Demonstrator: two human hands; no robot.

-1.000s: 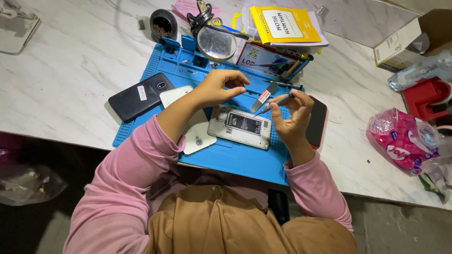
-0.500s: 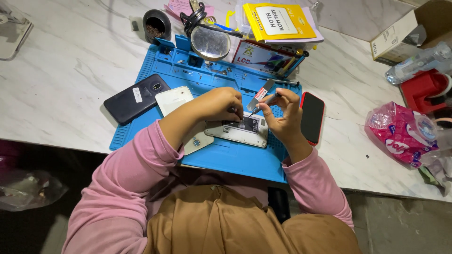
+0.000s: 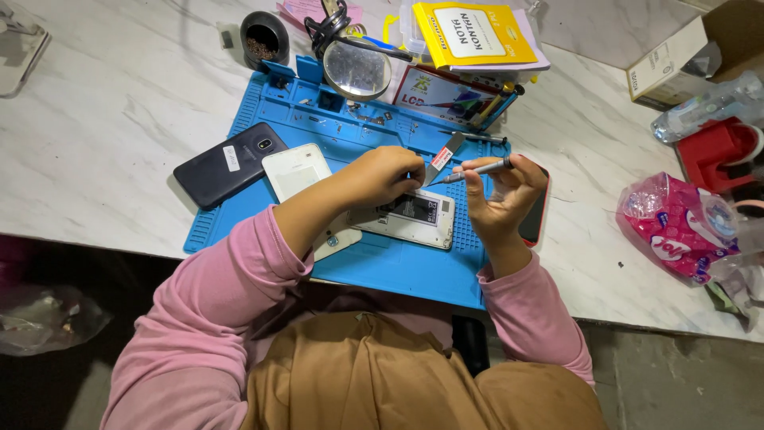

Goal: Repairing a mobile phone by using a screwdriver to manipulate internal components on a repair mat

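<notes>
I have an opened white phone (image 3: 410,216) lying back-up on the blue mat (image 3: 263,111), its battery showing, and both hands are working at its top edge. My left hand (image 3: 382,175) is curled into a loose fist over the upper left corner of the phone, fingertips pressed down on the frame; I cannot tell whether it pinches anything small underneath. My right hand (image 3: 503,195) is closed around a slim grey screwdriver (image 3: 473,170), held like a pen between thumb and first fingers, tip aimed left and down toward the phone's top edge.

To do this well, I judge the tip should seat squarely before any turning, with the shaft as upright as the grip allows. The left hand should keep the phone pinned flat so it does not skate on the mat. Light pressure, small twists.

The right wrist is bent back, palm facing me, forearm coming up from the lower right. The left forearm crosses from the lower left in a pink sleeve. A small grey scraper (image 3: 442,156) lies just beyond the phone, a black phone (image 3: 231,163) and a white back cover (image 3: 296,170) to the left, a magnifier (image 3: 356,69) farther up the surface (image 3: 103,103).
</notes>
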